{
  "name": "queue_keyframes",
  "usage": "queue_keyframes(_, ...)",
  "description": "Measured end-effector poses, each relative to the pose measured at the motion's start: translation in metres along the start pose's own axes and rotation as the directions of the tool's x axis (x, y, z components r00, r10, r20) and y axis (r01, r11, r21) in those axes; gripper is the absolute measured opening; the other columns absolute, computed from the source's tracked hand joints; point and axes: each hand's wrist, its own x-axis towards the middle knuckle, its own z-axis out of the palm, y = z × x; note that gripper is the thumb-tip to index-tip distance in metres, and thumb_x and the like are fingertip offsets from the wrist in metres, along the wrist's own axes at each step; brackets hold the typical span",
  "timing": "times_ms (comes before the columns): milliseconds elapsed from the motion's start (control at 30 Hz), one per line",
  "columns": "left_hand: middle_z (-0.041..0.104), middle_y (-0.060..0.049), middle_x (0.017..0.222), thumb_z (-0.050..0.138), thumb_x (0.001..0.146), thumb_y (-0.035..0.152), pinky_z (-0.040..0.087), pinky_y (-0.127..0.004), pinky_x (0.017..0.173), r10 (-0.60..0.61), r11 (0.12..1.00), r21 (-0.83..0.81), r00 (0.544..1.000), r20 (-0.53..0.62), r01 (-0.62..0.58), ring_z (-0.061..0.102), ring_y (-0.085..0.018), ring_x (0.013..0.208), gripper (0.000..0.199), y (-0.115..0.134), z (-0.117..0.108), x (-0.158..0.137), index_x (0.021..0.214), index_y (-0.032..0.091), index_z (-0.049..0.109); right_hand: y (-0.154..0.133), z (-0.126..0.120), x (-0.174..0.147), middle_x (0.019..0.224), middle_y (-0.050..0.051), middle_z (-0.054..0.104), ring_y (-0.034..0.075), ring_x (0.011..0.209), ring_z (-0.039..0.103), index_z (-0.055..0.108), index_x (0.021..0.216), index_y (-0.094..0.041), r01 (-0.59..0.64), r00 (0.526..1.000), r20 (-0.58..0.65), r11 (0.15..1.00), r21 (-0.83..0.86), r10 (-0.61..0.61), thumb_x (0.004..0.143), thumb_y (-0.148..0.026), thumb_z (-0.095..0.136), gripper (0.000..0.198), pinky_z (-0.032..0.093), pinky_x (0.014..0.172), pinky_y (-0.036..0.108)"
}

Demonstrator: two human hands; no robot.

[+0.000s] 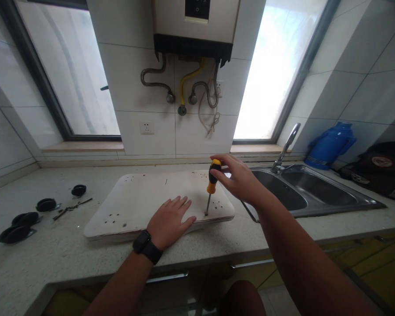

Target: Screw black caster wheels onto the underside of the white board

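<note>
A white board (145,193) with rounded corners and groups of small holes near its corners lies flat on the countertop. My left hand (171,219), with a black watch on the wrist, rests flat on the board's near edge, fingers spread. With my right hand (238,175) I grip a yellow and black screwdriver (212,177) by its handle. It stands nearly upright, its tip at a small fastener or hole (206,213) near the board's front right corner; which of these it is, I cannot tell.
Several black round parts, probably casters (46,204), lie on the left of the counter (62,254) beside a small heap of screws (69,208). To the right are a steel sink (342,210) with a tap (285,149), a blue jug (331,145) and a dark bag (382,171).
</note>
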Motion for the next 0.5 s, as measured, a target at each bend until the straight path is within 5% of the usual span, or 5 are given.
queue_keyframes(100,0.05,-0.01,0.158,0.04,0.104,0.06,0.033,-0.055,0.122,-0.001,1.0,0.006,1.0,-0.003,0.002,0.044,-0.033,0.147,0.062,0.0,0.0,0.0,0.151,0.022,0.052,0.001,-0.009,-0.001,0.163,0.009,0.038,0.024,0.142,0.05,0.049,0.142,-0.031,0.068,0.967,0.223,0.972,0.226,-0.119,0.099,-0.03,0.055,0.043,0.054,0.108,0.046)
queue_keyframes(200,0.05,-0.01,0.158,0.039,0.104,0.06,0.034,-0.054,0.122,0.0,1.0,0.014,1.0,-0.008,0.0,0.043,-0.033,0.148,0.062,0.001,0.0,0.0,0.15,0.021,0.052,0.005,-0.007,-0.001,0.149,0.008,0.054,0.022,0.134,0.058,0.043,0.148,-0.034,0.03,0.95,0.284,0.945,0.325,-0.128,0.1,-0.028,0.053,0.05,0.051,0.111,0.048)
queue_keyframes(500,0.05,-0.009,0.159,0.039,0.104,0.06,0.033,-0.053,0.122,-0.003,1.0,-0.002,1.0,-0.009,0.003,0.044,-0.032,0.148,0.061,0.0,0.001,-0.001,0.151,0.024,0.052,0.014,0.013,0.001,0.114,0.008,0.066,0.02,0.084,0.068,0.064,0.129,-0.025,-0.028,0.997,-0.076,0.999,-0.041,0.025,0.087,-0.038,0.074,0.044,0.063,0.085,0.046)
